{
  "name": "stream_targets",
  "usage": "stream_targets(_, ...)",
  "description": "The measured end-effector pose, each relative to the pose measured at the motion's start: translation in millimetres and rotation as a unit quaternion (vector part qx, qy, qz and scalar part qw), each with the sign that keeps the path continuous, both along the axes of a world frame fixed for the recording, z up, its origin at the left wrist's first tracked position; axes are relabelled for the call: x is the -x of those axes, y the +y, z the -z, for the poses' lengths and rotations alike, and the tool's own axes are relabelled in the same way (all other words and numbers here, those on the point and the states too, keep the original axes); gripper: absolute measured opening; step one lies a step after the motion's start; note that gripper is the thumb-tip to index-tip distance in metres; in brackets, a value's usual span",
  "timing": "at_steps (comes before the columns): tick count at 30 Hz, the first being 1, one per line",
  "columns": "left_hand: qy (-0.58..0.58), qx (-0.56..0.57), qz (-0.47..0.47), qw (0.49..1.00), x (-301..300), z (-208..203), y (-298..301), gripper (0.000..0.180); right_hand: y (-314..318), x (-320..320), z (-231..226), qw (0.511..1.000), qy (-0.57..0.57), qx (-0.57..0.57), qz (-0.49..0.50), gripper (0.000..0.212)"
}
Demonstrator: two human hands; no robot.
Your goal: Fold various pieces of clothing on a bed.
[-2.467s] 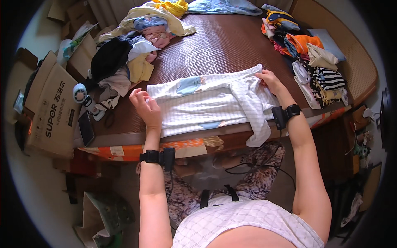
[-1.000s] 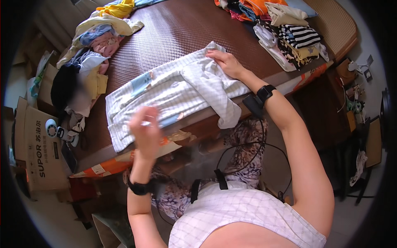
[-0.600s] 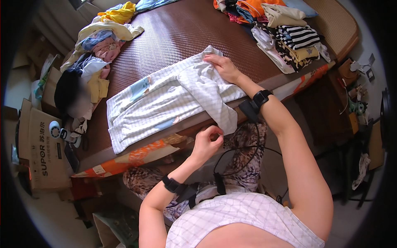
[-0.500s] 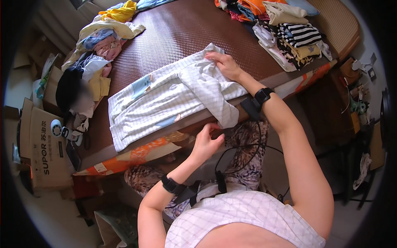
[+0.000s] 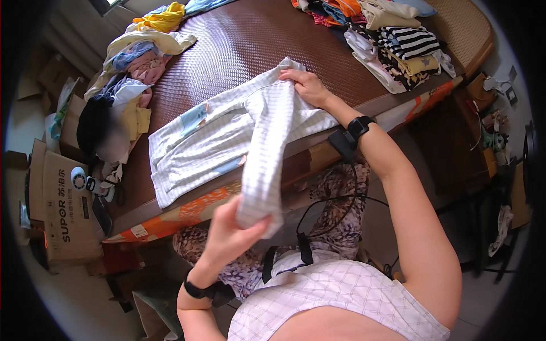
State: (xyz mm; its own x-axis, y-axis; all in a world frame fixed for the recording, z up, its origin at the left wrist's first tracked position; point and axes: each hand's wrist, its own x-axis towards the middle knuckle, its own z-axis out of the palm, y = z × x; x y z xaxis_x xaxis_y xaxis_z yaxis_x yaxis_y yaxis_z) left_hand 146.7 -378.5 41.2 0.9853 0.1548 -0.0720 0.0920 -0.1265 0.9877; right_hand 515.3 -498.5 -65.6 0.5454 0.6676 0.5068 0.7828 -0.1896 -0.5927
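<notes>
A white-and-grey striped long-sleeved top (image 5: 199,153) with blue patches lies partly folded along the near edge of a brown woven mat (image 5: 227,40). One sleeve (image 5: 266,142) stretches off the mat toward me. Its end is gripped in my left hand (image 5: 230,233), thumb on one side and fingers on the other, out over my lap. At the top's far right corner my right hand (image 5: 307,88) is closed on the cloth, holding it against the mat. Some of its fingertips are hidden in the fabric.
Rumpled clothes (image 5: 145,62) line the mat's left side. Folded clothes (image 5: 406,48) are stacked at the far right, beside a rattan-panelled board (image 5: 463,25). A cardboard box (image 5: 65,204) stands at the left, near a small fan (image 5: 78,178). A black cable (image 5: 357,193) hangs from my right wrist.
My left hand has taken hold of the sleeve end and drawn it left and toward me, lifting it off the mat's edge. My right hand stays at the same corner of the top.
</notes>
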Motion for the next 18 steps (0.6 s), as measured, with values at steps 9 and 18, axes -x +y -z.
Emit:
stream_targets(9,-0.214,-0.389,-0.232,0.866,7.3,-26.0,39.1,0.031,4.5,-3.1,2.9,0.998,0.061,-0.005,0.003,0.03)
stream_targets(18,-0.064,-0.256,-0.395,0.88,-38.6,31.5,198.2,0.037,14.6,10.9,-4.7,0.997,0.069,-0.021,-0.03,0.02)
